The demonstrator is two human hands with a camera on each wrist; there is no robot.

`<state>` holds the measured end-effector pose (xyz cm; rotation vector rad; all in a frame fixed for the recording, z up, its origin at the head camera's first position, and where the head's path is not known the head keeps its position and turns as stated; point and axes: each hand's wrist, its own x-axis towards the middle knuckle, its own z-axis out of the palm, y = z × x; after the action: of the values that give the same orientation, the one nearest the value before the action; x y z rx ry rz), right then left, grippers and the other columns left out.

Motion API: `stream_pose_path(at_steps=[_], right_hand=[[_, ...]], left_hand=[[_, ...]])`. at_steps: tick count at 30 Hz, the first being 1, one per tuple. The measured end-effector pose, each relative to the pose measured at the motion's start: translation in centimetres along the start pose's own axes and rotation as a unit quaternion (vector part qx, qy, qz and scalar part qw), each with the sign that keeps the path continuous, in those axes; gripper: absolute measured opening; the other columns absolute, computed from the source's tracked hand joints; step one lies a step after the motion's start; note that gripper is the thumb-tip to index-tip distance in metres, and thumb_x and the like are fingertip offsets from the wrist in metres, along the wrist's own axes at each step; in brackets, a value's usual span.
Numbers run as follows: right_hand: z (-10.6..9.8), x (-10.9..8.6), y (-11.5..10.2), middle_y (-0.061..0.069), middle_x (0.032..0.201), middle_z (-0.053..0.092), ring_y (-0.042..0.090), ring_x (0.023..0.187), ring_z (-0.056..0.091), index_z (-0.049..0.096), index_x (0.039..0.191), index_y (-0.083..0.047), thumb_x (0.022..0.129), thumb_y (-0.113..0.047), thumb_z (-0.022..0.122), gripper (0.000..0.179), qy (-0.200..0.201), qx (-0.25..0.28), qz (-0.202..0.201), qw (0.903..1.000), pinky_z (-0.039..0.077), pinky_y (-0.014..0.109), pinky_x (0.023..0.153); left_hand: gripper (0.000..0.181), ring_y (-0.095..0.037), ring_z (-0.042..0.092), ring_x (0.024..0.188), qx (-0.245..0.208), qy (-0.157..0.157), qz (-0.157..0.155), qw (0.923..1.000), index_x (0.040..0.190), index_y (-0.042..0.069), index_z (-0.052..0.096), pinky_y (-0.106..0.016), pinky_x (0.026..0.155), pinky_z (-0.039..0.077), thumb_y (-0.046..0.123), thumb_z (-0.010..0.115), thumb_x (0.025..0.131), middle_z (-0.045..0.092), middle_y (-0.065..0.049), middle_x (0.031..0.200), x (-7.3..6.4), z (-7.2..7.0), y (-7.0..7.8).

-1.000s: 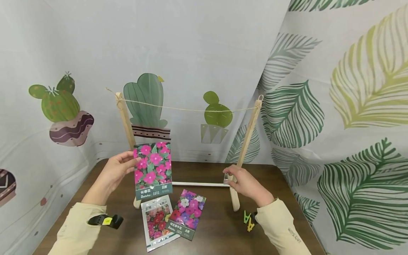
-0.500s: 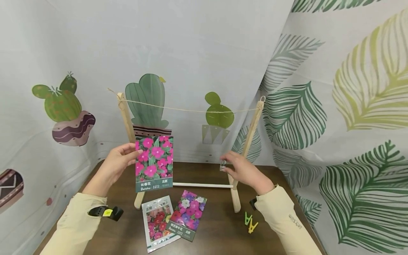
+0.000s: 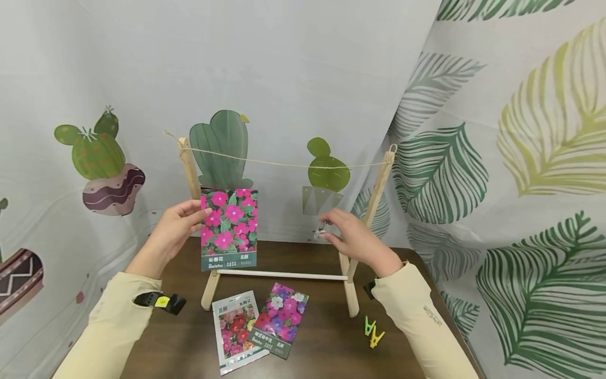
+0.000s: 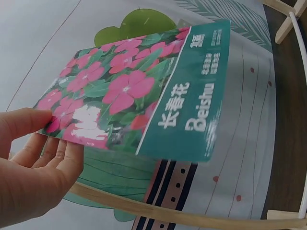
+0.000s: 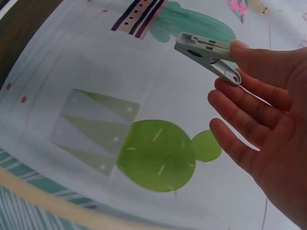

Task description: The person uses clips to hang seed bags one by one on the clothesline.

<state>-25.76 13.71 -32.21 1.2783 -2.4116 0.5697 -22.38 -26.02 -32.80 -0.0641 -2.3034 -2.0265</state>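
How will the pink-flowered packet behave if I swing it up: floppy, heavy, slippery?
The pink-flowered packet looks fairly stiff, standing out nearly flat from the left hand pinching its edge. It appears thin, so probably light. Glare on its face suggests a glossy, possibly slippery surface.

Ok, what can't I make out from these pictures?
Back of the pink-flower packet: turned away in head and left wrist views.
Tips of the left fingers: hidden behind that packet in both views.
Right side of the white-bordered packet: partly covered by the purple-flower packet, head view.
Fine print on the pink-flower packet: too small in head view, blurred in left wrist view.
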Motion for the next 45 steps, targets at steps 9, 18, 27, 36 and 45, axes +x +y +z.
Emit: stream_pose_path(at_steps=[9, 18, 27, 36, 45], right_hand=[[-1.0, 2.6, -0.6, 0.013, 0.104, 0.062, 0.025, 0.095, 0.059, 0.059, 0.112, 0.001, 0.087, -0.009, 0.072, 0.030, 0.054, 0.001, -0.051, 0.9972, 0.049, 0.038, 0.085], [-2.1, 5.5, -0.5, 0.014, 0.108, 0.062, 0.027, 0.096, 0.059, 0.059, 0.112, 0.002, 0.086, -0.007, 0.071, 0.030, 0.071, 0.026, -0.058, 0.9954, 0.049, 0.038, 0.086], [-3.7, 8.4, -1.2, 0.013, 0.107, 0.061, 0.025, 0.095, 0.056, 0.059, 0.115, 0.000, 0.088, -0.006, 0.070, 0.030, 0.089, 0.029, -0.072, 0.9930, 0.046, 0.034, 0.085], [-5.0, 11.2, -2.4, 0.012, 0.111, 0.061, 0.026, 0.097, 0.057, 0.059, 0.116, 0.001, 0.087, -0.006, 0.071, 0.032, 0.108, 0.034, -0.084, 0.9899, 0.047, 0.035, 0.083], [-5.6, 14.1, -3.5, 0.011, 0.113, 0.064, 0.023, 0.098, 0.057, 0.063, 0.115, 0.000, 0.086, -0.010, 0.072, 0.032, 0.144, 0.027, -0.081, 0.9859, 0.043, 0.032, 0.091]], left_hand=[[0.013, -0.006, 0.057, 0.091, -0.055, 0.000, 0.022, 0.9982, 0.101, 0.014, 0.063, -0.019, 0.074, 0.050, 0.023, 0.066, 0.092, 0.063, 0.008, 0.095, 0.7, 0.4, 1.4], [0.013, -0.007, 0.055, 0.097, -0.047, 0.004, 0.016, 0.9988, 0.101, 0.016, 0.064, -0.018, 0.077, 0.049, 0.025, 0.066, 0.092, 0.060, 0.008, 0.101, 1.4, 0.2, 2.5], [0.013, -0.007, 0.054, 0.098, -0.058, -0.005, 0.018, 0.9982, 0.102, 0.015, 0.064, -0.020, 0.083, 0.046, 0.024, 0.066, 0.092, 0.058, 0.007, 0.102, 2.3, 0.3, 3.5], [0.011, -0.006, 0.057, 0.095, -0.052, 0.006, 0.028, 0.9982, 0.101, 0.019, 0.065, -0.019, 0.082, 0.046, 0.024, 0.068, 0.091, 0.061, 0.008, 0.100, 3.0, 0.4, 4.6], [0.015, -0.007, 0.055, 0.095, -0.051, 0.010, 0.021, 0.9984, 0.103, 0.015, 0.064, -0.019, 0.080, 0.047, 0.023, 0.068, 0.091, 0.061, 0.008, 0.098, 3.2, 0.1, 5.2]])
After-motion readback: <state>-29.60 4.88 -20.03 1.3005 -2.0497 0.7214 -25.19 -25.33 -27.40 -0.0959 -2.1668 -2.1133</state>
